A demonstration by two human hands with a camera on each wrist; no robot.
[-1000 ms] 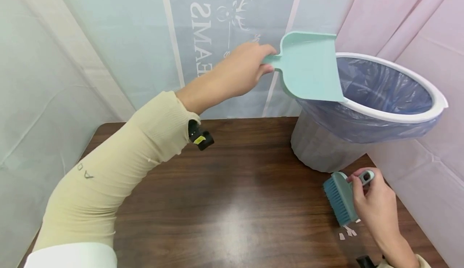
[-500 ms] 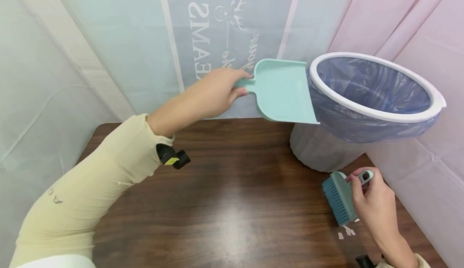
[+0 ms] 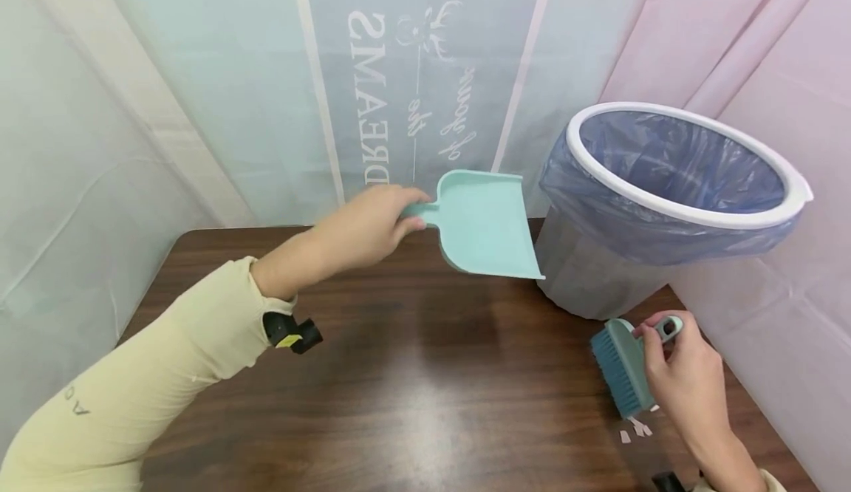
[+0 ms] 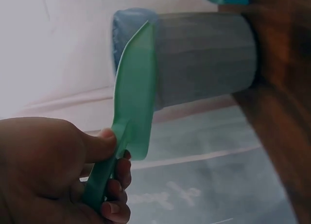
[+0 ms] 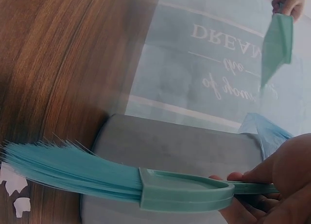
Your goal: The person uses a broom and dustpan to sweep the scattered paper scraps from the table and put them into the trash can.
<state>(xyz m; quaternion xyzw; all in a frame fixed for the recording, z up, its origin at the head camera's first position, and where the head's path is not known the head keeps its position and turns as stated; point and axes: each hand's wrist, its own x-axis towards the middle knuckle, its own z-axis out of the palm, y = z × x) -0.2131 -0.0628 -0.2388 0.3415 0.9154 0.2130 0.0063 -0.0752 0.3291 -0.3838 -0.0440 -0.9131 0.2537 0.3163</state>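
Observation:
My left hand point(image 3: 362, 230) grips the handle of a mint-green dustpan point(image 3: 488, 222), held in the air above the table and left of the bin; its pan looks bare. In the left wrist view the thumb and fingers curl round the handle. At the lower right, my right hand point(image 3: 688, 374) holds a small green hand brush point(image 3: 625, 366) by its handle. Its blue bristles point(image 5: 73, 168) touch or nearly touch the table. Several white paper scraps point(image 3: 638, 428) lie by the bristle end, partly hidden by the brush.
A grey waste bin point(image 3: 585, 270) with a white rim and a blue bag liner point(image 3: 665, 152) stands at the back right. The dark wooden table point(image 3: 372, 374) spreads across the front. Printed fabric point(image 3: 412, 93) hangs behind, and pinkish fabric point(image 3: 798, 255) hangs on the right.
From over the bin's left rim, the left hand has brought the dustpan left and down. The right hand, brush and scraps have stayed nearly still.

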